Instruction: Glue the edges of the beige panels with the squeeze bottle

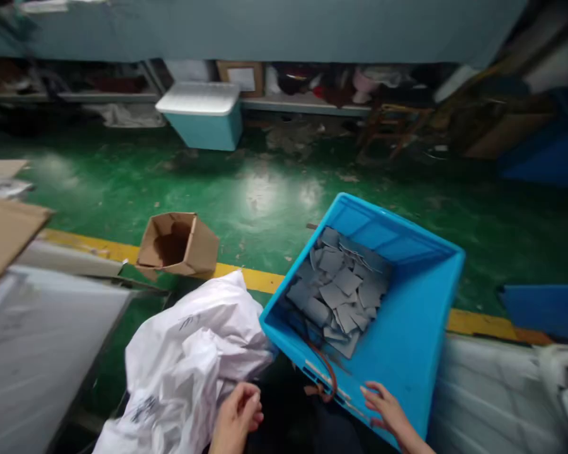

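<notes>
Lying in blue bin [407,328] | grey pieces [334,294] | ahead-left of right grip [384,408]

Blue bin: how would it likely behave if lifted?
The bin will probably stay stiff, as it looks straight-sided. It may hang heavier toward the picture's left, where the grey pieces are heaped. They look loose, so they could slide if it tilts.

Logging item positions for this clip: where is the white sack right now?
In the head view, the white sack is at the bottom, left of centre, between the small cardboard box and the left hand.
</notes>
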The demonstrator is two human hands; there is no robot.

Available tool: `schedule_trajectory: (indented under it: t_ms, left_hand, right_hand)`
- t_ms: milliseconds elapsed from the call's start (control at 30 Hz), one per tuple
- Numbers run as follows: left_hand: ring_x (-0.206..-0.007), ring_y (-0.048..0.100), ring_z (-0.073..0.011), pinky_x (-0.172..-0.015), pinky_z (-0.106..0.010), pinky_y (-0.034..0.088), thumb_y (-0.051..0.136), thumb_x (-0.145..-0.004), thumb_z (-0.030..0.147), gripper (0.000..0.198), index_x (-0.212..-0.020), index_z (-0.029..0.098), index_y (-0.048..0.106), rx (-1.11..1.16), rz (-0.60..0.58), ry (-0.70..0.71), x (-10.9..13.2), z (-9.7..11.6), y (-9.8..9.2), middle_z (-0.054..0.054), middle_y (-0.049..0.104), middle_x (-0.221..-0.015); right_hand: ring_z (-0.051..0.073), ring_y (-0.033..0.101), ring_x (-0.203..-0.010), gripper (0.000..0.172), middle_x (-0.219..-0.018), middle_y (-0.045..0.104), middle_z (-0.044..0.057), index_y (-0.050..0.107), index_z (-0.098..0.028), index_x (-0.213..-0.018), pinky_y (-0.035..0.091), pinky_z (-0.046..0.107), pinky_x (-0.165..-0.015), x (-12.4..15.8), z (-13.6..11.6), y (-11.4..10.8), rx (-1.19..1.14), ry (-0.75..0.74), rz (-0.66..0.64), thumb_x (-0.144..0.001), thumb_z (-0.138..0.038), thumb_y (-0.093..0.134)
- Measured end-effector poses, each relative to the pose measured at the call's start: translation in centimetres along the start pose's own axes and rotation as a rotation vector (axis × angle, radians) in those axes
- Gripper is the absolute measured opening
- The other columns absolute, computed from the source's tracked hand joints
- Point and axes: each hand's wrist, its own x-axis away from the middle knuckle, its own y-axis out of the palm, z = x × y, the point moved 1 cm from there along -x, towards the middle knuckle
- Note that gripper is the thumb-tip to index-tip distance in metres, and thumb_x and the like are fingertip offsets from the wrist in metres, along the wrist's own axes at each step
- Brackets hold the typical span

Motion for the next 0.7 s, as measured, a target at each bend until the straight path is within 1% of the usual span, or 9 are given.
schedule_trajectory:
  t_ms: [67,133,267,333,400,467,533,600,700]
  left_hand:
    - [-0.059,0.059,-0.0157,-0.053,-0.023,0.041,0.080,-0.047,0.065,0.058,-0.075,0.017,0.061,-0.009,-0.060,-0.030,-3.6,1.2,1.8,-0.001,0.059,-0.064]
    - [-0.060,0.059,-0.0161,-0.054,-0.024,0.043,0.084,-0.041,0.060,0.059,-0.075,0.017,0.062,-0.074,-0.113,-0.052,-7.1,2.1,3.6,-0.002,0.060,-0.066]
    - [-0.069,0.063,-0.0184,-0.064,-0.028,0.050,0.089,-0.040,0.052,0.058,-0.079,0.017,0.064,-0.218,-0.186,-0.082,-12.5,3.6,8.3,-0.003,0.064,-0.075]
    - [-0.071,0.064,-0.0195,-0.067,-0.030,0.052,0.090,-0.042,0.046,0.054,-0.078,0.017,0.063,-0.290,-0.211,-0.107,-14.6,4.0,11.4,-0.004,0.064,-0.077]
    - [-0.073,0.065,-0.0195,-0.071,-0.032,0.053,0.089,-0.053,0.039,0.044,-0.079,0.016,0.062,-0.364,-0.217,-0.130,-16.9,3.9,14.8,-0.004,0.064,-0.079]
    - [-0.079,0.065,-0.0188,-0.075,-0.034,0.053,0.080,-0.073,0.033,0.030,-0.087,0.014,0.063,-0.434,-0.211,-0.142,-19.9,3.3,18.3,-0.004,0.065,-0.084]
    - [-0.087,0.064,-0.0184,-0.080,-0.037,0.054,0.067,-0.088,0.029,0.020,-0.099,0.013,0.062,-0.500,-0.198,-0.142,-23.7,2.2,21.4,-0.006,0.065,-0.096]
    - [-0.097,0.062,-0.0205,-0.085,-0.040,0.053,0.063,-0.092,0.029,0.022,-0.107,0.013,0.062,-0.568,-0.171,-0.128,-28.2,0.9,24.0,-0.007,0.063,-0.108]
    - [-0.107,0.059,-0.0238,-0.091,-0.046,0.051,0.062,-0.093,0.031,0.029,-0.117,0.015,0.060,-0.655,-0.138,-0.081,-35.6,-1.3,26.5,-0.009,0.060,-0.120]
  right_hand:
    - [0.021,0.065,-0.095,0.026,-0.114,0.063,0.009,0.059,-0.014,-0.118,0.058,0.038,-0.079,-0.6,1.7,-1.5,-0.181,0.078,0.043,-0.100,-0.032,0.057]
    - [0.022,0.065,-0.098,0.026,-0.115,0.062,0.009,0.059,-0.014,-0.118,0.057,0.040,-0.081,-1.3,3.3,-2.1,-0.336,0.120,0.071,-0.100,-0.033,0.058]
    - [0.023,0.064,-0.099,0.026,-0.116,0.062,0.009,0.059,-0.014,-0.118,0.056,0.041,-0.083,-3.1,5.2,-1.4,-0.566,0.190,0.100,-0.098,-0.032,0.060]
    - [0.023,0.063,-0.100,0.026,-0.116,0.062,0.009,0.059,-0.014,-0.117,0.056,0.042,-0.084,-4.3,5.3,-1.3,-0.654,0.203,0.104,-0.098,-0.032,0.060]
    - [0.023,0.063,-0.101,0.026,-0.117,0.062,0.009,0.060,-0.014,-0.117,0.055,0.042,-0.085,-6.2,4.9,-1.6,-0.721,0.184,0.102,-0.098,-0.031,0.061]
    - [0.023,0.063,-0.102,0.026,-0.118,0.062,0.009,0.060,-0.015,-0.117,0.055,0.043,-0.087,-9.0,4.5,-2.4,-0.760,0.155,0.104,-0.098,-0.031,0.061]
    - [0.024,0.062,-0.104,0.027,-0.120,0.061,0.009,0.060,-0.015,-0.119,0.054,0.045,-0.089,-12.8,4.3,-3.2,-0.768,0.140,0.120,-0.097,-0.031,0.062]
    - [0.025,0.061,-0.108,0.029,-0.125,0.059,0.010,0.059,-0.016,-0.122,0.053,0.046,-0.091,-17.5,4.4,-3.6,-0.755,0.144,0.149,-0.097,-0.031,0.062]
    - [0.026,0.059,-0.109,0.031,-0.127,0.057,0.010,0.058,-0.017,-0.124,0.052,0.048,-0.092,-25.2,5.2,-3.1,-0.742,0.152,0.192,-0.097,-0.032,0.062]
